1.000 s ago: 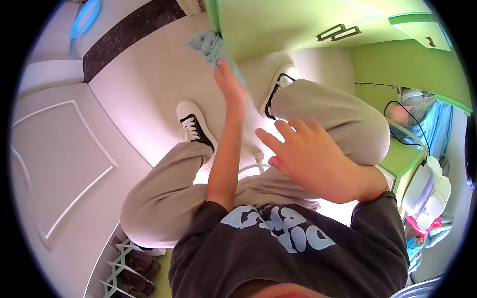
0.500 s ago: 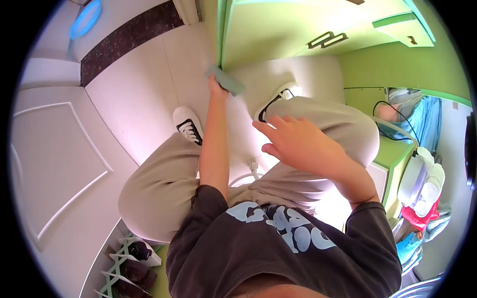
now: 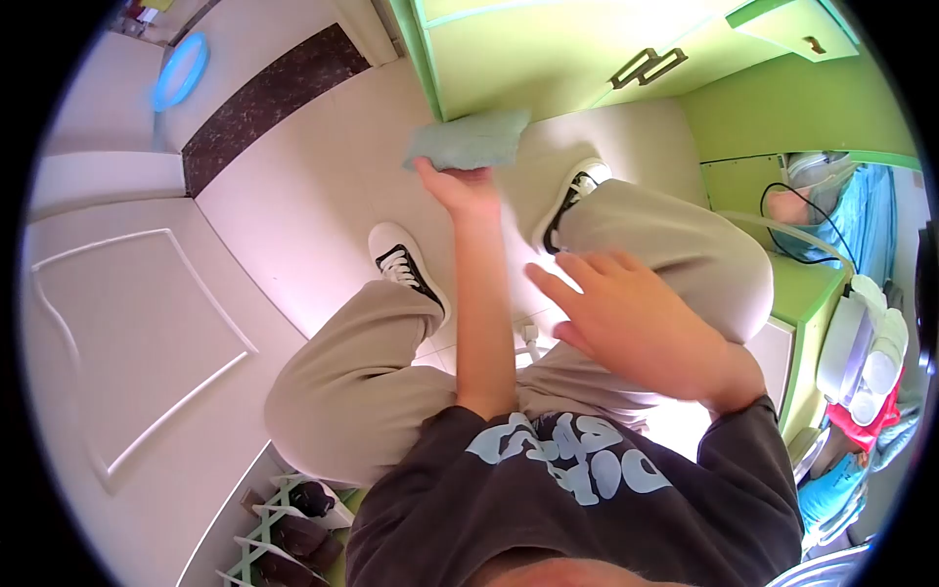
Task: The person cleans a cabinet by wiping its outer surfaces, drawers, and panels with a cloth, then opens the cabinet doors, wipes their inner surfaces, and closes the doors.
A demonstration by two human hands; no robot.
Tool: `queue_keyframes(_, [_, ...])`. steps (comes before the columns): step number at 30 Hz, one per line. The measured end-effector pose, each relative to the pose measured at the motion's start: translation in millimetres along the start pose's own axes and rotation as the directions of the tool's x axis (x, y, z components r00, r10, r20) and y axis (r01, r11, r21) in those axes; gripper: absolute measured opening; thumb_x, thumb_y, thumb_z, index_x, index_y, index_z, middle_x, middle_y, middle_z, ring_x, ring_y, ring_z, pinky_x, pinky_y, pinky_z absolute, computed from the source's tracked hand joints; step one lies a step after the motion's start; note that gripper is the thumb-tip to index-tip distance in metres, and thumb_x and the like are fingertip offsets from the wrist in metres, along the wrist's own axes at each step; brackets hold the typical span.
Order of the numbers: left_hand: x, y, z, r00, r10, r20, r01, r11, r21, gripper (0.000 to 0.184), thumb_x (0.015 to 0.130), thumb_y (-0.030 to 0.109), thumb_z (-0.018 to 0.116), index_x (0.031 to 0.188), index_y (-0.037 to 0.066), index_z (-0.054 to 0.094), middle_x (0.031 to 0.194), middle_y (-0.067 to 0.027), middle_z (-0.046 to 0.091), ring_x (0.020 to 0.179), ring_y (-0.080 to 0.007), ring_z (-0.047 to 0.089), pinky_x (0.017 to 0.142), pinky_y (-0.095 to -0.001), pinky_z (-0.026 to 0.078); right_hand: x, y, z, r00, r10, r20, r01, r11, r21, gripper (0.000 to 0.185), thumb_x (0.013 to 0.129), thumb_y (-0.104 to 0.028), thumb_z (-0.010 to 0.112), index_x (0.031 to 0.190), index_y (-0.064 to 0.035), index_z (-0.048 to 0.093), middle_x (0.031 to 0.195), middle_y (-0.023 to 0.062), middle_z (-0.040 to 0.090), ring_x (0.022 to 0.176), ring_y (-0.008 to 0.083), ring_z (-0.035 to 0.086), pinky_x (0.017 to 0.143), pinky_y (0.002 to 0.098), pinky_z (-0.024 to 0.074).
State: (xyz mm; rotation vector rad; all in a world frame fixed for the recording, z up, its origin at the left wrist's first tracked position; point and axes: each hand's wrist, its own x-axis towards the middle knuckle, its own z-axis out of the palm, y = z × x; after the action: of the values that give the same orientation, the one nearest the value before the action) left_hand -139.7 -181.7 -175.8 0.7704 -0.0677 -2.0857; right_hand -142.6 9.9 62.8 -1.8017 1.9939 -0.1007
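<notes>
My left hand (image 3: 464,188) is closed on the near edge of a grey-green cloth (image 3: 469,142). The cloth is spread fairly flat at the lower edge of the pale green cabinet (image 3: 548,59); whether it touches the cabinet or the floor, I cannot tell. Over my right thigh, my right hand (image 3: 626,308) hovers palm down with its fingers stretched out and nothing in it. My two black-and-white shoes (image 3: 406,266) stand on the floor on either side of my left forearm.
Dark handles (image 3: 648,68) sit on the cabinet front. At right, a low green unit (image 3: 817,279) stands near a black cable, a blue bag (image 3: 866,220) and white rolls (image 3: 880,362). A white panelled door (image 3: 137,333) is at left, a shoe rack (image 3: 279,533) at lower left.
My left hand has moved right and turned the cloth, which looked narrow before and now shows its broad face. The view has shifted slightly. My right hand stays stretched over the thigh.
</notes>
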Motion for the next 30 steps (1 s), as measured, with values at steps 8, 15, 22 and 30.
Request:
queue_keyframes(8, [-56,7,66,0.977,0.184,0.105,-0.194,0.977,0.093,0.051,0.095,0.043,0.048,0.133,0.009,0.049,0.135,-0.0053,0.052,0.124,-0.0211,0.05,0.102,-0.0394,0.043,-22,5,-22,0.995,0.04,0.094,-0.06,0.974,0.216,0.056,0.089,-0.021,0.065,0.141,-0.0104,0.046,0.129,0.0146,0.057,0.113,0.0332,0.056,0.101,0.0418,0.0424])
queue_keyframes(15, [-84,11,114,0.933,0.12,0.34,-0.185,0.969,0.165,0.051,0.094,0.04,0.054,0.132,0.007,0.049,0.13,-0.005,0.054,0.119,-0.0176,0.052,0.099,-0.0371,0.044,-44,15,-16,1.0,-0.01,-0.02,0.013,0.987,0.163,0.049,0.091,-0.024,0.063,0.13,-0.0011,0.046,0.107,0.016,0.061,0.102,0.0313,0.06,0.091,0.0414,0.0456])
queue_keyframes(22, [-102,-5,164,0.857,0.232,0.46,-0.338,0.927,0.162,0.052,0.092,0.03,0.064,0.132,0.003,0.047,0.128,-0.0078,0.055,0.118,-0.0201,0.053,0.102,-0.0394,0.049,-57,13,-29,0.995,-0.047,-0.083,0.059,0.988,0.142,0.048,0.091,-0.023,0.064,0.13,-0.0014,0.046,0.106,0.0154,0.06,0.104,0.0312,0.059,0.096,0.0417,0.0432])
queue_keyframes(30, [-47,-30,102,0.988,0.056,0.144,-0.068,0.994,0.084,0.043,0.101,0.021,0.052,0.136,-0.001,0.043,0.133,-0.0128,0.052,0.12,-0.0254,0.054,0.102,-0.0398,0.05,-68,26,-28,0.988,0.132,-0.076,-0.122,0.985,0.123,0.057,0.089,-0.023,0.066,0.136,0.0,0.045,0.121,0.0194,0.058,0.111,0.0315,0.056,0.102,0.0399,0.0396])
